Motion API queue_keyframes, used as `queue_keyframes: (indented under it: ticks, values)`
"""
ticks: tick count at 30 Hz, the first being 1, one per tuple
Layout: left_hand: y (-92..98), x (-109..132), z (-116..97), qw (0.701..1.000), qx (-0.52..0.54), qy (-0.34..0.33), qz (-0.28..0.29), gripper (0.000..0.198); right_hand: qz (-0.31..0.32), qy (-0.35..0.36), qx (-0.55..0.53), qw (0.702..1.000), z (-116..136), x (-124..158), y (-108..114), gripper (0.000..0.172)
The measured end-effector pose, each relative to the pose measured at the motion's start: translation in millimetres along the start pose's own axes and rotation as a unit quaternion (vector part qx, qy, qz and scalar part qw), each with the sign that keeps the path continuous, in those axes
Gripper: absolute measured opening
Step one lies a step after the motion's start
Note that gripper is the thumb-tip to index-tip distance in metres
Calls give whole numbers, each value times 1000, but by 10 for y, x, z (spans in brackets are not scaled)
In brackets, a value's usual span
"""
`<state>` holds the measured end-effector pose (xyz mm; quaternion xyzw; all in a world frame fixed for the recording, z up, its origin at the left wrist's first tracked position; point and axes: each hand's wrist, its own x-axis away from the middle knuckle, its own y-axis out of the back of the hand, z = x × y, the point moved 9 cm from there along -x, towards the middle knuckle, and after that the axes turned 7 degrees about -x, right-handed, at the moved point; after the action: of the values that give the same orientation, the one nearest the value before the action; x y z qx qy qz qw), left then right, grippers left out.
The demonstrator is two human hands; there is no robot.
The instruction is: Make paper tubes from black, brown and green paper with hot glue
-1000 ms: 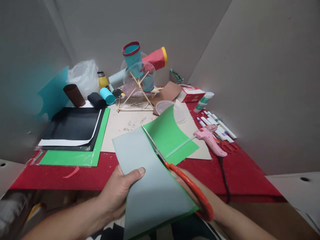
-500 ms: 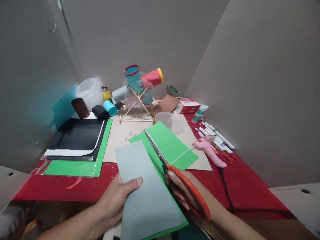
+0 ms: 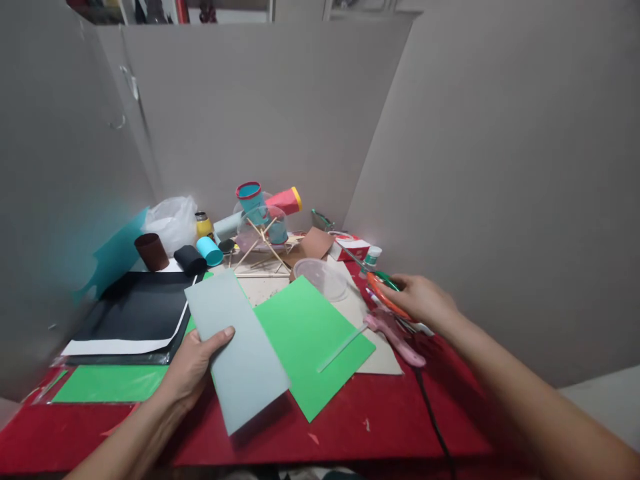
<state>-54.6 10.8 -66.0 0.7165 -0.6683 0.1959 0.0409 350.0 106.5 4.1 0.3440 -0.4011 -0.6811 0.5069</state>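
Observation:
My left hand (image 3: 193, 363) is closed on the near-left edge of a cut strip of paper (image 3: 235, 347), its grey side up, held just above the red table. A larger green sheet (image 3: 310, 333) lies flat on the table beside it, with a clear glue stick (image 3: 343, 348) on top. My right hand (image 3: 420, 299) is out at the right, fingers wrapped round the orange-handled scissors (image 3: 383, 293), above the pink glue gun (image 3: 395, 330) and the markers.
Black, white and green sheets (image 3: 130, 317) are stacked at the left. At the back stand a stick-and-cup model (image 3: 263, 217), paper tubes (image 3: 200, 253), a plastic bag (image 3: 173, 220), a clear lid (image 3: 323, 277) and a red box (image 3: 353, 248). Grey cardboard walls (image 3: 465, 167) enclose the table.
The strip has come free from the green sheet, which now lies on the table. My right hand carried the scissors away to the right, over the glue gun. The view tilted up.

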Motion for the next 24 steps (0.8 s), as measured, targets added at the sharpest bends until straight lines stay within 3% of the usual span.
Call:
queue_keyframes:
  ticks: [4,10,15,19,21,24]
  values:
    - [-82,-109,-76,1000,-8,-5,12,43,21,16,61,998,19,-285,-58,49]
    - [-197,-279,-174,999,-26,-22,-1,52,44,82,111,989,156,-634,-368,47]
    - [-178,-399,-193,999,-24,-46,-2,56,46,127,91,987,189,-804,-537,32]
    - [-117,-465,-147,997,-44,-54,-16,54,31,194,26,980,465,-640,-487,29]
    - [-107,-476,-125,996,-66,-56,-19,52,24,244,-26,969,746,-422,-442,32]
    - [-155,-456,-99,994,-87,-59,5,48,61,316,-108,941,1272,0,-458,39]
